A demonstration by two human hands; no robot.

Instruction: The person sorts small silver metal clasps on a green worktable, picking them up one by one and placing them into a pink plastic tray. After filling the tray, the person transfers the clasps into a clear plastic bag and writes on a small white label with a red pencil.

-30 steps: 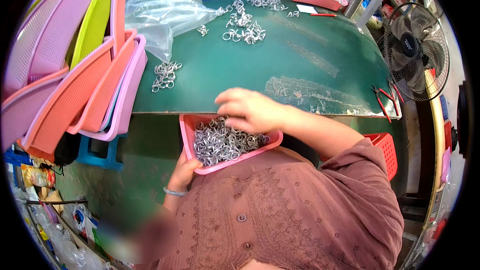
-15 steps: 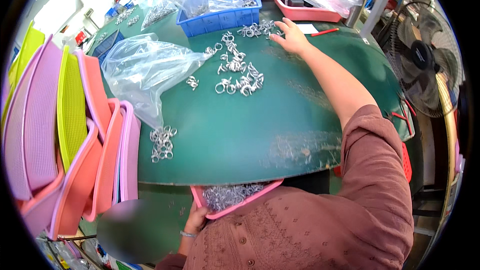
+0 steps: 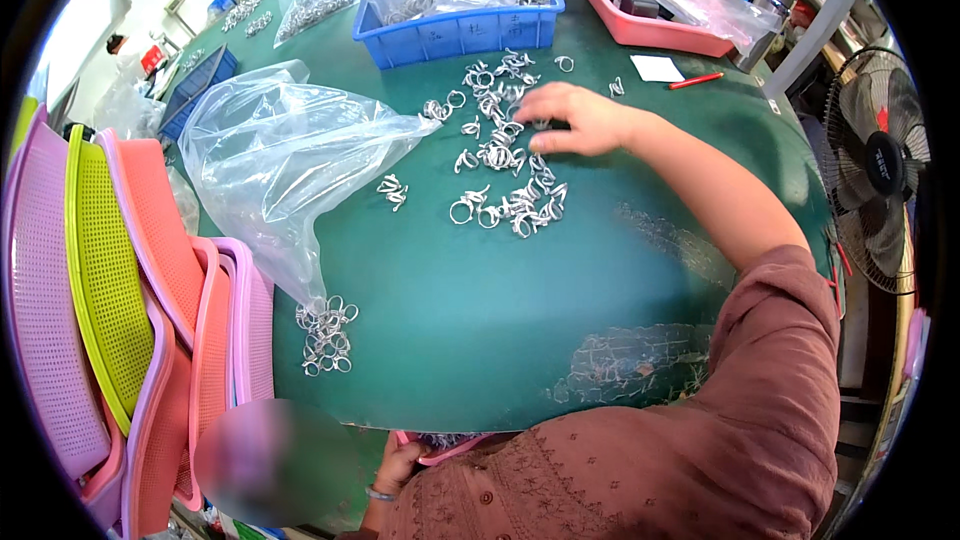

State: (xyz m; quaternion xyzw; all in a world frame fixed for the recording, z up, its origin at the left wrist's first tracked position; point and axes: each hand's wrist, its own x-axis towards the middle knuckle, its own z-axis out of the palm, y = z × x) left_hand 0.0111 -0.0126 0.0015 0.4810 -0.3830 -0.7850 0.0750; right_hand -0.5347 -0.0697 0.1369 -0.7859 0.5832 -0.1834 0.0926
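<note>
My right hand (image 3: 580,122) reaches over the table, thumb and fingers apart, at the right edge of a loose spread of silver metal rings (image 3: 500,155). Its fingertips touch or nearly touch some of them. Below the near table edge, my left hand (image 3: 398,462) grips the rim of a pink basket (image 3: 466,452). Silver metal pieces show inside that basket, most of which is hidden by the table and my body. A smaller cluster of rings (image 3: 326,337) lies at the near left of the table, and a few rings (image 3: 393,192) sit between the two groups.
A clear plastic bag (image 3: 290,160) lies left of the rings. Behind them stand a blue bin (image 3: 455,40) and a pink tray (image 3: 650,32). Stacked baskets (image 3: 165,240) crowd the left side. A red pen (image 3: 697,81) and a fan (image 3: 880,165) are at right.
My right hand has moved left and nearer, from the far rings to beside the middle ones. The far rings have shifted, leaving a few apart. The view has shifted; less of the pink basket shows.
</note>
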